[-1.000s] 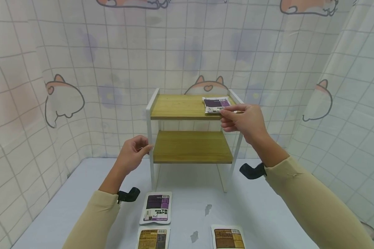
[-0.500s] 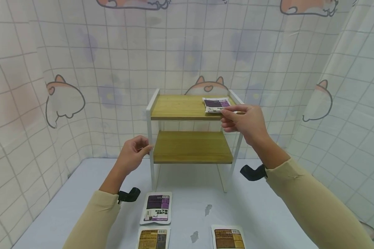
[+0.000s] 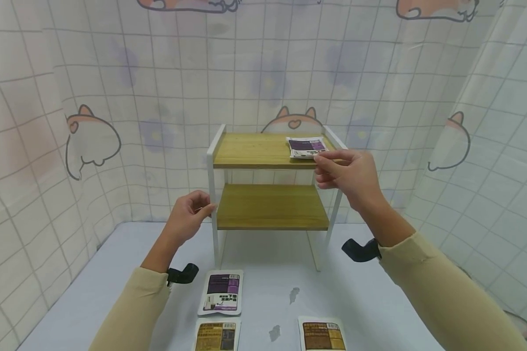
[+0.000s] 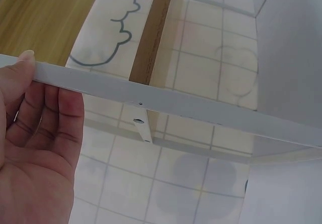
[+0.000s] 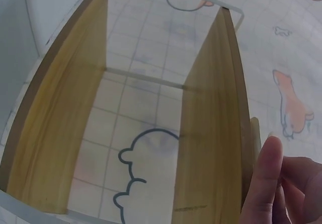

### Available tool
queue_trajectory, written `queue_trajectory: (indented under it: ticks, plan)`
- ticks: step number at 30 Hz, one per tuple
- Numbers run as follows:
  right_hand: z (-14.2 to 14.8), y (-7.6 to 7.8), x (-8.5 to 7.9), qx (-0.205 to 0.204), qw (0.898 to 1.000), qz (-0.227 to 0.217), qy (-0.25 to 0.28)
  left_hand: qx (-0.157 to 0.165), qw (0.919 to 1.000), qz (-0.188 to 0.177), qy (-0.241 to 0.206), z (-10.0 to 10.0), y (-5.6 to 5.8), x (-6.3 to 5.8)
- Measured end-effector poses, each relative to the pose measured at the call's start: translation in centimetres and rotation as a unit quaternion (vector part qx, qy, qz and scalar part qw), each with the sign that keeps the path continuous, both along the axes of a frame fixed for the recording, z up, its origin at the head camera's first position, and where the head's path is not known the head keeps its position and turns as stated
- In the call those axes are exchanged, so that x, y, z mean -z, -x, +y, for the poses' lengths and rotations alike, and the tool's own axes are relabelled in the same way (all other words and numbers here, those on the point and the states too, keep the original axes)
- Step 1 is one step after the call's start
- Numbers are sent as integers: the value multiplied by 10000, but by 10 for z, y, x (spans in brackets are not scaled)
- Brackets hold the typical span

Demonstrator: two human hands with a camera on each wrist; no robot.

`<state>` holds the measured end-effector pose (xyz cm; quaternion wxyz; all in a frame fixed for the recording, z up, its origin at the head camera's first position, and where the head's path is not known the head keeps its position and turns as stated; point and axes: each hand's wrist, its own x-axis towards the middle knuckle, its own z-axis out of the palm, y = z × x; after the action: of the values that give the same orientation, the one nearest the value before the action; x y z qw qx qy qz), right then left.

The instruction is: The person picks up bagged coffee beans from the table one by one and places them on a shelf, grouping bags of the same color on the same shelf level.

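A small white and purple packet (image 3: 306,146) lies at the right of the upper wooden board (image 3: 254,146) of a two-tier shelf, which has a white frame. My right hand (image 3: 351,175) is at the packet's front right corner, covering it in the head view. In the right wrist view the thumb (image 5: 269,168) is in front of the curled fingers, beside the board's edge, with a pale edge showing just past it. My left hand (image 3: 189,214) pinches the shelf's left front post (image 3: 212,234); in the left wrist view the thumb presses the post (image 4: 171,100) with fingers behind it.
On the white table (image 3: 158,312), a purple packet (image 3: 221,292) and a brown packet (image 3: 217,336) lie in line before the shelf's left leg; another brown packet (image 3: 322,336) lies to the right. A lower wooden board (image 3: 272,207) sits below. Checked cloth hangs behind.
My right hand has shifted slightly to the right, its wrist a little lower, while the packet stays on the upper board. The left hand has kept its place on the post.
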<state>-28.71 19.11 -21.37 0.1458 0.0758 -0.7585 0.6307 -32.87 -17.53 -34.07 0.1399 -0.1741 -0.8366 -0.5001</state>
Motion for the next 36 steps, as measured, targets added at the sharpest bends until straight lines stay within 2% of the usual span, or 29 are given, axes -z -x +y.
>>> queue_trajectory:
  ticks: [9, 21, 36]
  plan:
    - [3, -8, 18, -190, 9997, 129, -4, 1, 10000, 22, 3, 0, 0, -1]
    - [2, -14, 47, -249, 9995, 107, -164, 52, 10000, 74, -25, -1, 1, 0]
    - [-15, -26, 81, -477, 9984, -54, -305, 48, 9999, 104, 5, -1, 1, -1]
